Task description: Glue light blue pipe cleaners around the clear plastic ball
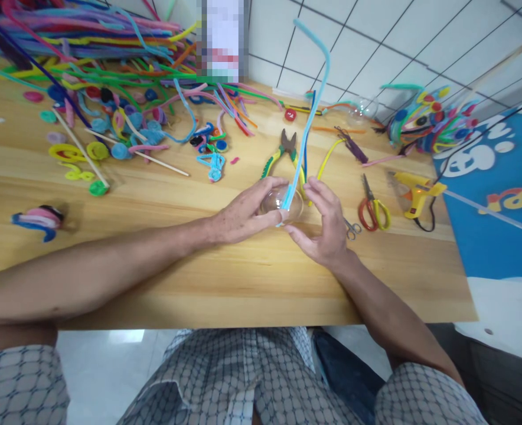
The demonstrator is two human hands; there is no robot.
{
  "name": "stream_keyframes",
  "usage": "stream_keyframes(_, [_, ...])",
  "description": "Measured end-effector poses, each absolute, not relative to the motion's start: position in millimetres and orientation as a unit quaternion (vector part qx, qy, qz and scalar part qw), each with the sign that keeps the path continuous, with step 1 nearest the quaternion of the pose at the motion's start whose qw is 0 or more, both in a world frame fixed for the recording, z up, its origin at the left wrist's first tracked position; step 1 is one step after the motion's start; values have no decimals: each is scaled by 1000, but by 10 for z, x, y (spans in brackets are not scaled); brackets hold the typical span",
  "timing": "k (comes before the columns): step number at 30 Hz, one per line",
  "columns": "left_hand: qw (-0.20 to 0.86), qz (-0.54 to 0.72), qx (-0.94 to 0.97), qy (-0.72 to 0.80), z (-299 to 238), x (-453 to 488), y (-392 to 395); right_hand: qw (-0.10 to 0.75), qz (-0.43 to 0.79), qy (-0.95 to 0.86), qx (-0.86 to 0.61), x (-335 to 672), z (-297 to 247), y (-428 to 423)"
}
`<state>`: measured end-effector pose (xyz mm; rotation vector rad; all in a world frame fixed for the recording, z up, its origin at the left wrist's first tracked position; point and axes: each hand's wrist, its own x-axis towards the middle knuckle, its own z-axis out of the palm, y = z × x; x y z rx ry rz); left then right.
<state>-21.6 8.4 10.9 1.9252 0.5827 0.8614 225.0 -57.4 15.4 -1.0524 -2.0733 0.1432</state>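
My left hand (247,212) grips a clear plastic ball (295,209) above the table, fingers round its far side. Its thumb lies over the lower end of light blue pipe cleaners (304,133) laid against the ball. One long pipe cleaner rises from there and bends leftward at the top. At the ball's right side, my right hand (325,224) is open, thumb and fingers curved and apart; whether its fingertips touch the ball is unclear. Just beyond the ball lie green-and-yellow pliers (289,144), partly hidden by my hands and the ball.
Pipe cleaners (97,41) pile up at the back left, with coiled pieces and sticks before them. Red-and-yellow scissors (371,209), small metal scissors (353,229) and a yellow glue gun (418,192) lie rightward. Another clear ball (362,109) and decorated colourful pieces (429,121) stand behind.
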Motion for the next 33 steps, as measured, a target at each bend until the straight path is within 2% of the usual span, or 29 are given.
stream_keyframes(11, [431,336,800,247,132,-206,79,547,237,-651,-471,2122,280,-558])
stream_keyframes(18, [405,370,802,236,99,-186,75,498,392,-584,-507,2093,396,-445])
stream_keyframes(27, [404,398,796,213,57,-168,111,517,417,-595,-452,1968,304,-326])
stream_keyframes(33, [419,372,796,230,117,-170,95,494,404,-610,-469,1991,281,-329])
